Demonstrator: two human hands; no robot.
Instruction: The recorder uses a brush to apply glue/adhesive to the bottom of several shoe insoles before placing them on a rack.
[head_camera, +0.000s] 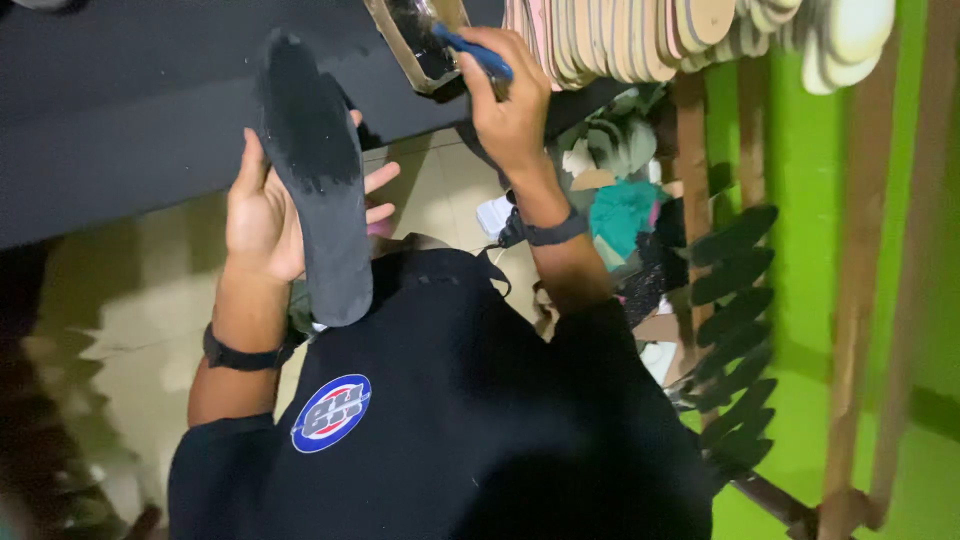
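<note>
Worktop (120, 120) dark, flat | floor (150, 330) pale tile | wall (800, 200) green

Dark counter, wooden rack and tiled floor

The dark counter (110, 120) runs across the top left, with a small open tin (420, 45) at its near edge; a wooden rack (690, 130) to the right carries a row of pale soles (640, 35) on edge and dark soles (735, 290) lower down; scraps (620, 215) lie on the pale tiled floor (440, 190) beneath
</note>
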